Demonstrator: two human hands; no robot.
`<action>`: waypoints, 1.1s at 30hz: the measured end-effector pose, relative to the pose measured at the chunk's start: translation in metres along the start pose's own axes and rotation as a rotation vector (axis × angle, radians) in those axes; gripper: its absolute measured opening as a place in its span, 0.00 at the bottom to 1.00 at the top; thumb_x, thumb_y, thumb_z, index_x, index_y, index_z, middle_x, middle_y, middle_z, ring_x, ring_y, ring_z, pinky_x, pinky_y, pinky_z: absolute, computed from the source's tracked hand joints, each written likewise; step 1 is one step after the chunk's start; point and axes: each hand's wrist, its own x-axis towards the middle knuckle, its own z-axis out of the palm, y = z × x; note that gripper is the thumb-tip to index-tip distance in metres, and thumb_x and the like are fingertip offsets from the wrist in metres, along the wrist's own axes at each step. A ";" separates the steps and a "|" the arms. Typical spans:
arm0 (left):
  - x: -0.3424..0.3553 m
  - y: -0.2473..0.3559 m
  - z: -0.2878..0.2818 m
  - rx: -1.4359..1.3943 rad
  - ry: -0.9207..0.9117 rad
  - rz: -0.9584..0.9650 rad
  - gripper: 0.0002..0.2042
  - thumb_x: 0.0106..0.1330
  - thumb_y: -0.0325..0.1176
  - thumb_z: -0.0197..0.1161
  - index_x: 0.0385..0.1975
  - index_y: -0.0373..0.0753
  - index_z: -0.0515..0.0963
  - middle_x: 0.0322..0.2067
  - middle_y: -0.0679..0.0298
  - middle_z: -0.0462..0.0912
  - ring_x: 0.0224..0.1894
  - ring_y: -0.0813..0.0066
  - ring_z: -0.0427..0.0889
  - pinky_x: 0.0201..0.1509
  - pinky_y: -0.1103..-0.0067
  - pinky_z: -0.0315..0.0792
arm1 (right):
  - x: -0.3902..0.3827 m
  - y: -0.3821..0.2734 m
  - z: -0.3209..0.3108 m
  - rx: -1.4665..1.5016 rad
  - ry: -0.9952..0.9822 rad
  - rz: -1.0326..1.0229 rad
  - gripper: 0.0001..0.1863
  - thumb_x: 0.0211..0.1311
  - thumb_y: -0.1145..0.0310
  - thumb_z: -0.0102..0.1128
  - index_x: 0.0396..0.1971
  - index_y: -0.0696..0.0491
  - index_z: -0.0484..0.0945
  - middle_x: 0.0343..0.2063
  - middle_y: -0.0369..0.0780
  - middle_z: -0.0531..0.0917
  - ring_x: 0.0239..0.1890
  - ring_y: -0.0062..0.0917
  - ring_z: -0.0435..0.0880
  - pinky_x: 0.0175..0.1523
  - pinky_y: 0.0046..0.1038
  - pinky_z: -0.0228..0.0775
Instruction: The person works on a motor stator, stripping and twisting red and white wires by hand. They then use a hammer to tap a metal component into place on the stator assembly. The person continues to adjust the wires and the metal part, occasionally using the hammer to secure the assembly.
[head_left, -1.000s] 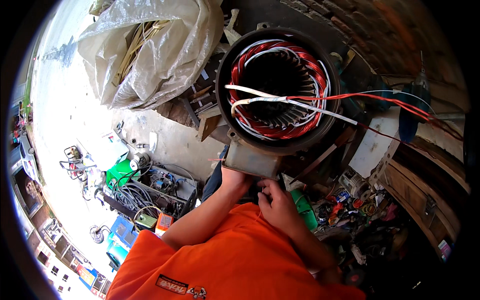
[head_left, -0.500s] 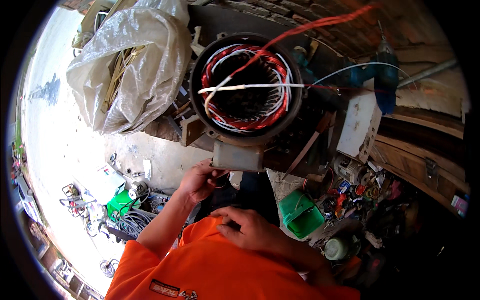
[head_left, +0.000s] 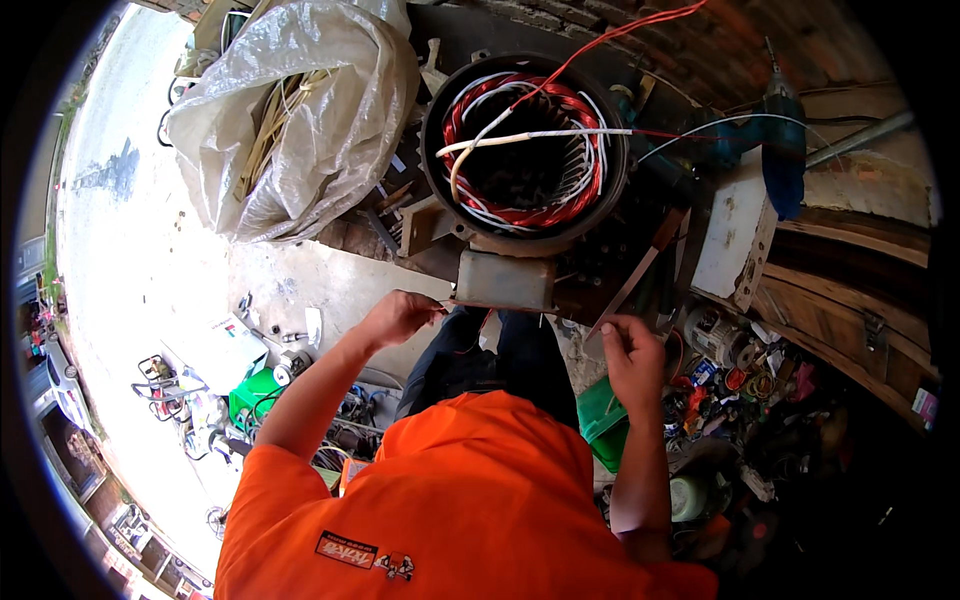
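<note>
Both hands, our left (head_left: 400,317) pinched together, our right (head_left: 635,362) unclear, flank the metal box (head_left: 508,280) (motor stator (head_left: 530,216) seemingly bore-up for access).

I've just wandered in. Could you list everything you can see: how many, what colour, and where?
Round motor housing: one, dark, top centre
Wire windings: one ring, red and white, inside it
Metal box: one, grey, below the housing
Plastic bag: one, whitish, upper left
Drill-like tool: one, blue, upper right
Panel: one, white, right
Small motor: one, grey, right
Clutter: uncountable, mixed, lower right
Shirt: one, orange, bottom centre
Legs: two, dark trousers, centre
Left hand: one, bare, left of the box
Right hand: one, bare, right of the box
</note>
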 end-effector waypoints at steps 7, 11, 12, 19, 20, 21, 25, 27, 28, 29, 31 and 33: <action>0.025 0.014 0.027 0.360 0.186 -0.139 0.11 0.65 0.39 0.55 0.33 0.40 0.81 0.30 0.56 0.84 0.34 0.54 0.82 0.38 0.65 0.76 | 0.013 -0.011 0.005 -0.133 -0.107 -0.059 0.11 0.62 0.68 0.59 0.40 0.59 0.79 0.29 0.44 0.84 0.32 0.30 0.84 0.38 0.28 0.74; 0.039 -0.001 0.051 0.564 0.255 -0.304 0.13 0.64 0.45 0.56 0.32 0.42 0.81 0.31 0.55 0.83 0.35 0.51 0.82 0.37 0.61 0.76 | 0.020 -0.015 0.002 -0.286 -0.192 -0.127 0.11 0.61 0.68 0.59 0.39 0.59 0.79 0.31 0.47 0.84 0.34 0.37 0.84 0.39 0.31 0.74; 0.035 -0.013 0.058 0.572 0.257 -0.256 0.15 0.63 0.46 0.57 0.33 0.42 0.81 0.31 0.54 0.83 0.35 0.51 0.82 0.37 0.62 0.76 | 0.024 -0.015 0.001 -0.263 -0.199 -0.127 0.11 0.61 0.68 0.59 0.39 0.59 0.79 0.32 0.48 0.84 0.35 0.37 0.84 0.40 0.32 0.74; -0.038 0.059 0.033 0.316 0.223 -0.258 0.15 0.59 0.43 0.64 0.39 0.39 0.81 0.33 0.55 0.85 0.37 0.57 0.83 0.41 0.67 0.76 | 0.033 -0.004 -0.018 -0.131 -0.175 -0.149 0.11 0.61 0.68 0.60 0.40 0.59 0.79 0.33 0.47 0.83 0.34 0.37 0.83 0.39 0.31 0.74; -0.049 0.081 0.022 0.342 0.208 -0.283 0.15 0.59 0.43 0.65 0.39 0.39 0.81 0.33 0.55 0.85 0.36 0.59 0.84 0.41 0.69 0.76 | 0.035 -0.007 -0.021 -0.118 -0.167 -0.172 0.11 0.61 0.69 0.60 0.39 0.59 0.79 0.32 0.46 0.83 0.34 0.35 0.83 0.39 0.30 0.74; -0.057 0.109 0.006 0.307 0.194 -0.333 0.15 0.59 0.42 0.65 0.38 0.38 0.81 0.33 0.55 0.85 0.36 0.60 0.84 0.41 0.70 0.76 | 0.037 -0.011 -0.023 -0.105 -0.160 -0.196 0.10 0.61 0.69 0.60 0.39 0.59 0.79 0.32 0.45 0.83 0.33 0.34 0.83 0.38 0.29 0.74; -0.069 0.185 -0.054 0.116 0.516 -0.118 0.04 0.60 0.25 0.65 0.33 0.33 0.81 0.29 0.63 0.84 0.30 0.78 0.80 0.34 0.81 0.73 | 0.044 -0.040 -0.033 0.009 -0.150 -0.268 0.08 0.61 0.72 0.60 0.38 0.58 0.80 0.27 0.40 0.81 0.29 0.23 0.81 0.34 0.23 0.71; -0.062 0.211 -0.070 -0.139 0.749 0.038 0.07 0.61 0.24 0.63 0.38 0.31 0.78 0.30 0.68 0.80 0.32 0.84 0.76 0.34 0.84 0.71 | 0.049 -0.050 -0.035 0.067 -0.133 -0.367 0.07 0.61 0.73 0.60 0.38 0.58 0.80 0.25 0.38 0.80 0.26 0.17 0.79 0.32 0.19 0.69; -0.057 0.221 -0.080 -0.150 0.788 0.131 0.09 0.61 0.22 0.63 0.40 0.31 0.78 0.34 0.66 0.81 0.35 0.84 0.77 0.36 0.84 0.71 | 0.050 -0.060 -0.036 0.095 -0.141 -0.420 0.07 0.60 0.73 0.60 0.38 0.58 0.80 0.25 0.37 0.80 0.25 0.17 0.78 0.31 0.18 0.68; -0.048 0.232 -0.087 -0.109 0.787 0.173 0.10 0.60 0.22 0.64 0.41 0.32 0.78 0.36 0.65 0.81 0.37 0.82 0.78 0.37 0.83 0.72 | 0.052 -0.074 -0.038 0.120 -0.145 -0.475 0.07 0.60 0.74 0.60 0.38 0.58 0.80 0.24 0.37 0.79 0.24 0.16 0.76 0.30 0.18 0.67; -0.032 0.249 -0.096 -0.031 0.739 0.244 0.11 0.58 0.22 0.65 0.42 0.32 0.78 0.38 0.63 0.82 0.39 0.79 0.80 0.38 0.82 0.74 | 0.049 -0.104 -0.038 0.245 -0.106 -0.525 0.09 0.59 0.73 0.61 0.38 0.59 0.79 0.22 0.35 0.78 0.22 0.15 0.73 0.29 0.17 0.65; -0.019 0.253 -0.102 0.031 0.637 0.295 0.13 0.56 0.22 0.67 0.42 0.33 0.79 0.39 0.61 0.83 0.41 0.74 0.82 0.39 0.80 0.75 | 0.046 -0.135 -0.035 0.317 -0.056 -0.597 0.11 0.57 0.73 0.64 0.39 0.59 0.79 0.22 0.34 0.78 0.22 0.15 0.74 0.28 0.18 0.65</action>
